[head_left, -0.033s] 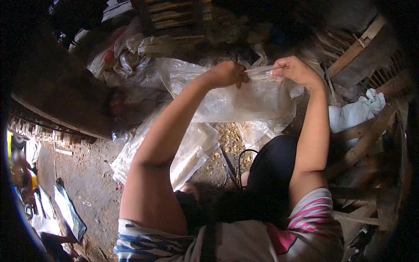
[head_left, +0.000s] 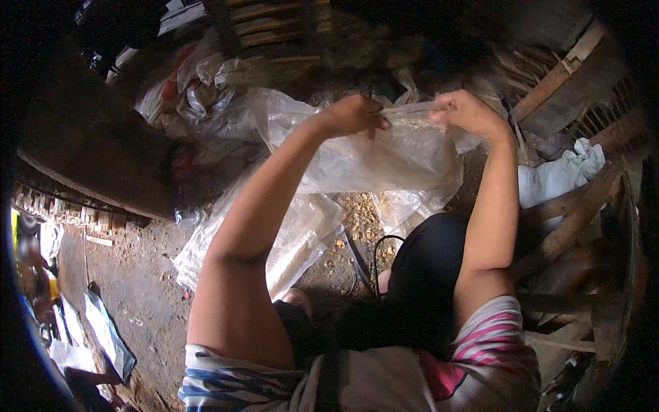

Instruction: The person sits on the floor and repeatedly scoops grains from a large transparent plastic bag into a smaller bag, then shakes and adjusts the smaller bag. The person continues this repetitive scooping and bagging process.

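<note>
Both arms reach forward over a clear, dusty plastic sheet (head_left: 384,161). Its upper edge is stretched between my two hands. My left hand (head_left: 353,115) is closed on that edge, its fingertips curled at the right side of the hand. A short way to the right, my right hand (head_left: 470,113) pinches the same edge between thumb and fingers. Below them the sheet hangs in front of my knees. More clear plastic (head_left: 302,230) lies spread on the ground beneath, its far part hidden by my left forearm.
Yellowish crumbs (head_left: 360,209) are scattered on the dirt floor (head_left: 151,275). Crumpled plastic (head_left: 199,96) is heaped at the back left, beside a dark board (head_left: 96,165). A tied white sack (head_left: 563,175) rests at right against wooden beams (head_left: 570,226). A flat pale sheet (head_left: 110,333) lies at lower left.
My right hand's fingers have shifted slightly on the plastic edge. The left hand has barely moved, and the sheet hangs almost the same.
</note>
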